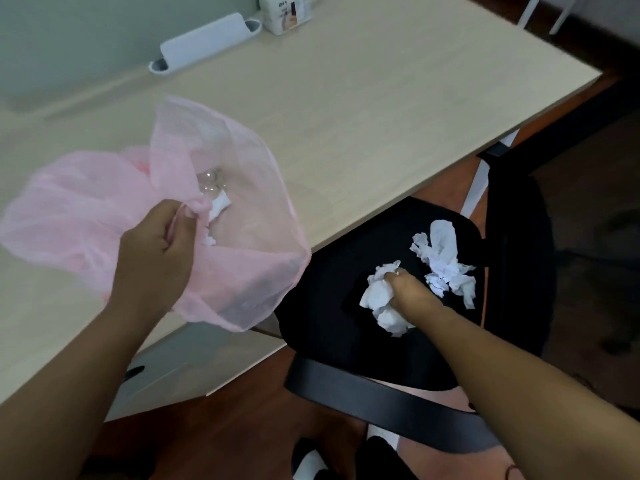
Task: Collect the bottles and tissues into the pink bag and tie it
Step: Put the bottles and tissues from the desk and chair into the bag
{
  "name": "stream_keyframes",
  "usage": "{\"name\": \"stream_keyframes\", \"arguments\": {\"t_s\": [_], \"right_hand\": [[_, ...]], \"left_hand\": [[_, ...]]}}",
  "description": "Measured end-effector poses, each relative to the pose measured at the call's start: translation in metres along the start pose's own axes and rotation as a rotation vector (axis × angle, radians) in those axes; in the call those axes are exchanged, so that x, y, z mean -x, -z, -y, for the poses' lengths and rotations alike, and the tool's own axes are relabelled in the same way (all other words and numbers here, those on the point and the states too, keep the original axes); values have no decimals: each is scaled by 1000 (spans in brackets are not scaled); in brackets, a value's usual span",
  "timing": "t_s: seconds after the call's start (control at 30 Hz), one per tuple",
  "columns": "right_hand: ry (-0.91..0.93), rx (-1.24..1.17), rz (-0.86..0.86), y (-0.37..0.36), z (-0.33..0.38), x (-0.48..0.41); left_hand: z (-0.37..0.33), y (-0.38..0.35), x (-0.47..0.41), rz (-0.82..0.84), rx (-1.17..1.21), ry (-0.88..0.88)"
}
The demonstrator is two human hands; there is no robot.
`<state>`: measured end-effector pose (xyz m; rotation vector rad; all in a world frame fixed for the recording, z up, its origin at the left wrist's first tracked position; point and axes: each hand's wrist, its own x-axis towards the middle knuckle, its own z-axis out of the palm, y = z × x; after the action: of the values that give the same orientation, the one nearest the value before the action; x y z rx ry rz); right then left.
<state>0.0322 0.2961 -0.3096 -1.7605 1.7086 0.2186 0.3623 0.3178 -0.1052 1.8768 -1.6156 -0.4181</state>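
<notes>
My left hand (162, 244) grips the rim of the thin pink bag (242, 209) and holds its mouth open over the desk's front edge. Inside the bag lie a clear plastic bottle (209, 183) and a white tissue (216, 211). My right hand (407, 291) reaches down onto the black chair seat (329, 271) and closes on a crumpled white tissue (379, 299). A second crumpled tissue (445, 261) lies on the seat just right of that hand.
The light wooden desk (363, 109) carries a white holder (204, 41) and a small white carton (285, 12) at its far edge. The chair's black armrest (374, 400) crosses below my right arm. Reddish floor shows around the chair.
</notes>
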Motion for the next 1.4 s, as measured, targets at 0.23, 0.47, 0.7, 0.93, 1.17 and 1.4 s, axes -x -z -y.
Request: {"name": "stream_keyframes", "arguments": {"t_s": [0.23,0.47,0.7,0.93,1.17,1.4], "right_hand": [[73,-105,-216,111,39,78],[427,-287,-442,200,166,140],[706,-285,-454,176,300,83],[685,54,-24,149,321,50],[539,-63,-121,182,258,52],[359,-109,-412,203,145,40]], "left_hand": [[-26,51,-15,-40,103,37],[-40,98,-24,-144,166,39],[-28,133,-24,-196,137,64],[-11,141,-24,-221,168,107],[-21,117,-18,-88,125,85],[-45,60,-29,7,44,67]]}}
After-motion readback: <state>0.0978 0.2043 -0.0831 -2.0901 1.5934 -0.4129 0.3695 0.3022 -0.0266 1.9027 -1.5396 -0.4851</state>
